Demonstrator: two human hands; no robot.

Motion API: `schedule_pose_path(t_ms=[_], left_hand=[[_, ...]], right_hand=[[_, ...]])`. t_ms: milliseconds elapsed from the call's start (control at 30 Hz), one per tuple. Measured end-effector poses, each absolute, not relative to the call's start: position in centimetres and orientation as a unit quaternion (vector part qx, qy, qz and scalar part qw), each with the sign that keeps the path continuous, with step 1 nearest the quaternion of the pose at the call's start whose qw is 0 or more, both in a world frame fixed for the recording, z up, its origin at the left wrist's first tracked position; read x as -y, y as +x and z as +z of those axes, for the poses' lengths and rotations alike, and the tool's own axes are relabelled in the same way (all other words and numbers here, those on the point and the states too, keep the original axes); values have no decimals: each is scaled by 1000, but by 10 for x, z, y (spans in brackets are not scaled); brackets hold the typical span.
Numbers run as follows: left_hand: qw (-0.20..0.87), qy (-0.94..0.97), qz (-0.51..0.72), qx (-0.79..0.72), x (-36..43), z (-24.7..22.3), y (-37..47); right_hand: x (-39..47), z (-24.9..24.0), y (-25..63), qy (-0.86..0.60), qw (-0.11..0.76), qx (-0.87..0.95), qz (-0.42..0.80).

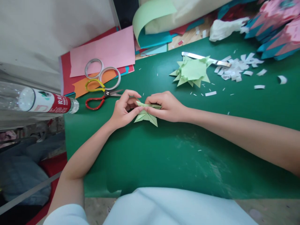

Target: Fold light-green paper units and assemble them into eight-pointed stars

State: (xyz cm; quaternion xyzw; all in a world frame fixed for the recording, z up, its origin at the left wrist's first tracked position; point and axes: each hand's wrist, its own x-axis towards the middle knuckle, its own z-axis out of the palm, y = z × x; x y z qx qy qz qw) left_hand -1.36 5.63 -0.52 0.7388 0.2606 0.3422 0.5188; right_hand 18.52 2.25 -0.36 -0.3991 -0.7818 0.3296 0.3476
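Between my two hands is a pale green folded paper piece (147,116) with pointed tips, held just over the green table mat. My left hand (125,109) pinches its left side between thumb and fingers. On the other side, my right hand (167,106) grips the upper right part, thumb toward me and fingers curled behind. Some of the paper is hidden by the fingers. Beyond my right hand lies a spiky light green paper shape (193,70). Scissors (104,93) with a yellow and a red handle rest near my left hand.
Two tape rolls (113,79) sit on coloured paper sheets (103,50) at the back left. A water bottle (50,101) lies at the left edge. White paper scraps (236,68) and a metal-ended strip tool (206,58) are at the back right, near pink-and-blue paper pieces (278,31).
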Motion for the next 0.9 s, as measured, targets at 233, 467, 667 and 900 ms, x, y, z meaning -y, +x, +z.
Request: schedule_pose_path(t_ms=[233, 467, 667, 900], left_hand=[[515, 725, 348, -296, -60, -4, -16], [476, 726, 378, -321, -61, -5, -14], [476, 728, 382, -312, -60, -5, -10], [469, 724, 373, -343, -59, -3, -7]], right_hand=[[-20, 0, 185, -413, 388, 728, 386], [-20, -4, 182, -441, 428, 690, 382], [-21, -4, 182, -435, 435, 692, 378], [-21, -3, 183, -430, 437, 693, 379]])
